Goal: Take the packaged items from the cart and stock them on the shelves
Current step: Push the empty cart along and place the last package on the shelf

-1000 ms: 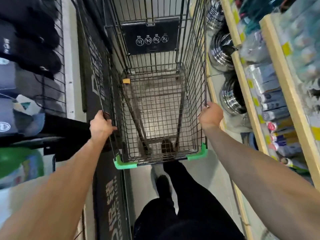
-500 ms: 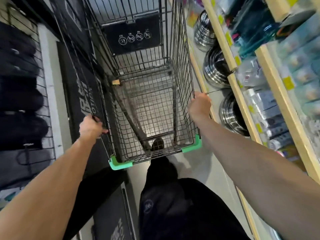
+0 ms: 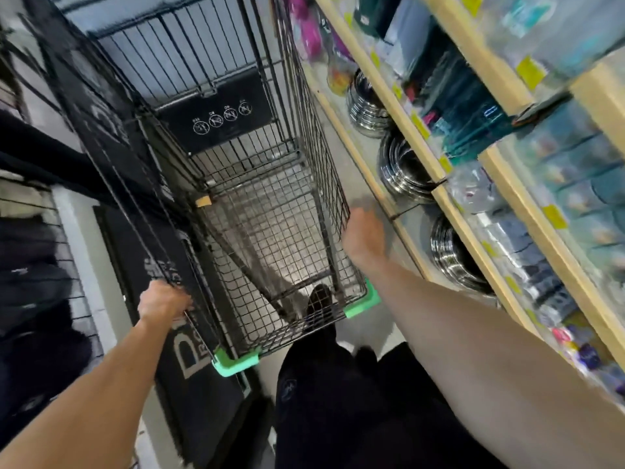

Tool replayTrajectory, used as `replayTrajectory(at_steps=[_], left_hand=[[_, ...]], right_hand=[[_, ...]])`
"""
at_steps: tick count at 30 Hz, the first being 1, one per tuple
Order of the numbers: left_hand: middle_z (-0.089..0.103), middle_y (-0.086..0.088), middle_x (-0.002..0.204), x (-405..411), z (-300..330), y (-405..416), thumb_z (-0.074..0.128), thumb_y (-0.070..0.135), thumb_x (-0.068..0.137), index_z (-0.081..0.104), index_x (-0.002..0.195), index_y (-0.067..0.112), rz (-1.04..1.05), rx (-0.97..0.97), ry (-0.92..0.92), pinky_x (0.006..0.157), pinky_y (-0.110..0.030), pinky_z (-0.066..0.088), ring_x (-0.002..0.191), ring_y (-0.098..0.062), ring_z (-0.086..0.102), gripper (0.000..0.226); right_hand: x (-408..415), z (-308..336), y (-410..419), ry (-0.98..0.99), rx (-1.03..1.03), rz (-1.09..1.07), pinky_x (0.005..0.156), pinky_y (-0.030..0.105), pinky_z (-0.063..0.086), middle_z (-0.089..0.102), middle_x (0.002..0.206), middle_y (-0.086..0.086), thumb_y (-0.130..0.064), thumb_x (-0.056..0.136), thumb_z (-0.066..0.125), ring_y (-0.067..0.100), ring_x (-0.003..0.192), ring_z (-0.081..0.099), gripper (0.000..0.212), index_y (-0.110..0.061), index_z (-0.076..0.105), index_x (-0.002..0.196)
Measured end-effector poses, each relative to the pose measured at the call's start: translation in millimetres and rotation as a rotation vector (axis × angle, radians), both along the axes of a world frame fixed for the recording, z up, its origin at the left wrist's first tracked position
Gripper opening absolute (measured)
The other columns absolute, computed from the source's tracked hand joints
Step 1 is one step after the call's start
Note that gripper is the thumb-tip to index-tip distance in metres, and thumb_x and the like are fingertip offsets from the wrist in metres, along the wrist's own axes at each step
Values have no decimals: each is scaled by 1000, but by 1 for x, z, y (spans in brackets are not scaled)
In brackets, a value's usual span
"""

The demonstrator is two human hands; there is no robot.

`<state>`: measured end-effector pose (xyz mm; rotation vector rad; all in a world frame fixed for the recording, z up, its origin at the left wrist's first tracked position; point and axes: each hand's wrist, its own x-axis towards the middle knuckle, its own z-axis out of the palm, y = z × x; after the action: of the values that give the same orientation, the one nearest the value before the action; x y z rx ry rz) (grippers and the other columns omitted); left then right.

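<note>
A black wire cart (image 3: 270, 214) stands in a narrow aisle, seen from above, with mint-green bumpers (image 3: 235, 362) on its two near corners. The left hand (image 3: 161, 303) grips the cart's left top rim, fingers curled over the wire close to the near left corner. The right hand (image 3: 363, 235) sits at the cart's right top rim, a little farther along than the left; it is blurred, and although its fingers seem to wrap the rim, that cannot be told for sure. No packaged items can be made out in the cart's basket; the floor shows through its mesh. Just right of the cart run wooden shelves (image 3: 449, 211) with yellow price tags, holding packaged goods (image 3: 527, 265) above and stacked shiny steel bowls (image 3: 402, 170) on the lowest level.
</note>
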<state>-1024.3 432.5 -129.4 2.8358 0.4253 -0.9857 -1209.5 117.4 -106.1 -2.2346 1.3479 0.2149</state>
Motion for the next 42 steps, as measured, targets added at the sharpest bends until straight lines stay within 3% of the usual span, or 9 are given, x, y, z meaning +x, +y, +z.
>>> replayTrajectory(at_steps=[5,9,11,16,21,29,34,37,42], left_hand=[[67,-18,108,21,43,-36,66,20,93,59,105,-7,-235,90,298,74,-29,58,100,-38,67,30],[71,-9,111,59,84,-111,43,44,102,62,125,3,-571,434,763,60,-20,52,78,-19,72,51],[73,-8,110,56,92,-182,49,34,103,67,113,6,-626,182,717,62,-23,53,79,-20,72,35],[64,-12,78,-78,154,-395,60,21,96,61,83,7,-896,-748,604,60,-25,46,58,-11,64,19],[70,-4,78,-225,211,-490,55,15,101,67,89,11,-1040,-1195,568,61,-24,51,63,-7,67,17],[71,-13,88,-380,252,-534,65,7,92,68,87,15,-1183,-1340,567,83,-40,58,87,-26,71,10],[72,-4,82,-439,249,-547,72,31,86,72,93,13,-1181,-1288,447,78,-39,58,80,-23,69,19],[62,-3,74,-467,253,-547,72,31,89,67,88,6,-1213,-1222,375,63,-29,45,69,-19,55,26],[61,-6,92,-491,249,-556,68,30,93,63,94,11,-1251,-1043,391,77,-28,41,88,-22,57,19]], right_hand=[[4,8,-12,8,233,-81,54,28,52,65,79,5,-6,96,59,19,69,66,4,-7,62,98],[-22,34,-37,-249,252,-390,58,23,52,69,84,0,-16,96,61,13,70,65,4,-18,63,94],[-34,50,-53,-400,160,-532,74,36,59,72,89,0,-22,96,59,17,79,68,9,-20,66,91],[-99,112,-115,-731,-73,-814,69,29,53,72,86,0,-27,95,63,20,79,67,14,-16,71,96],[-184,162,-154,-927,-335,-966,71,38,55,71,82,4,-41,92,55,22,78,67,31,-13,70,90],[-320,196,-167,-925,-591,-1330,57,5,39,64,72,-6,-20,94,66,-1,64,56,10,-13,71,88],[-380,198,-167,-850,-663,-1517,66,9,42,68,87,4,-20,88,73,13,76,64,12,-18,62,93],[-413,199,-170,-761,-661,-1571,82,31,50,68,100,10,-24,87,75,24,92,65,25,-12,60,103],[-445,204,-179,-587,-497,-1514,74,29,40,65,101,12,-26,92,70,23,87,57,29,-4,59,105]])
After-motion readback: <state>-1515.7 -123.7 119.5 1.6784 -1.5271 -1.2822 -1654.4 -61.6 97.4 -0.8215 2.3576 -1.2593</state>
